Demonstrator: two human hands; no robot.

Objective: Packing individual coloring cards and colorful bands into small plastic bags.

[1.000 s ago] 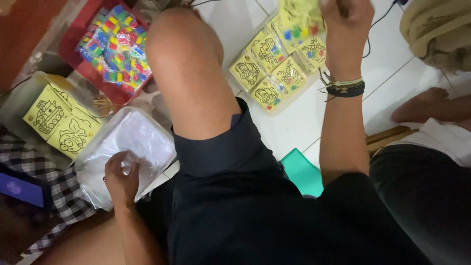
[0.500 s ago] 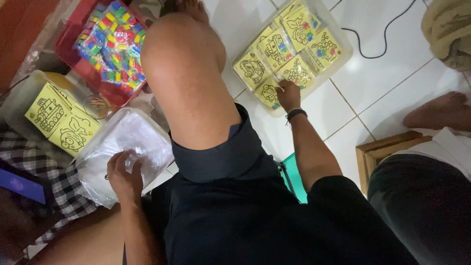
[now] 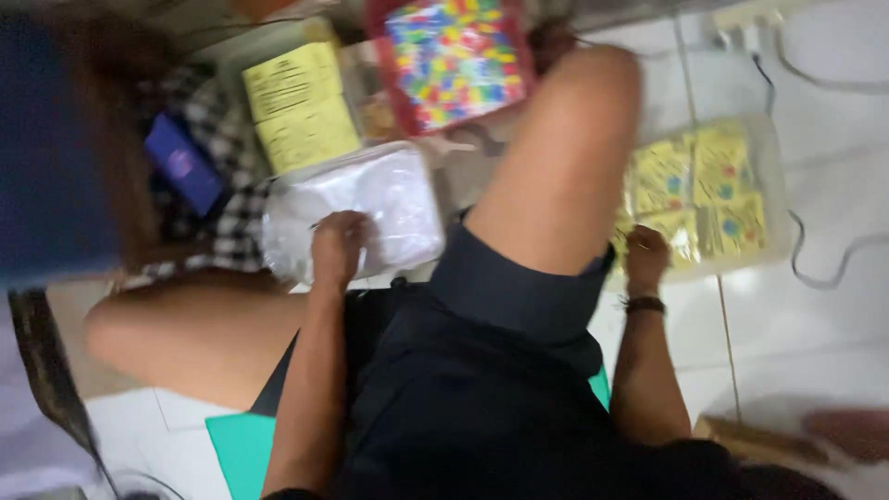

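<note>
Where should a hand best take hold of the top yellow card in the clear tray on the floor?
Probably at the near edge of the yellow cards: they lie flat in the clear tray, and the right hand already rests there, so its fingers could lift that edge from the person's side.

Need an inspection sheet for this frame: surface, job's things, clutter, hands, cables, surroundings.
Surface: white tiled floor, person seated on it.
Job's things: clear tray of yellow picture cards; clear plastic bag of white sheets.
Clutter: red tray of multicoloured pieces; stack of yellow printed sheets; blue flat box on checked cloth.
Hands: left hand rests on the bag; right hand at the card tray's near edge.
Cables: dark cable beside the tray.
Surroundings: blurred; teal mat.
</note>
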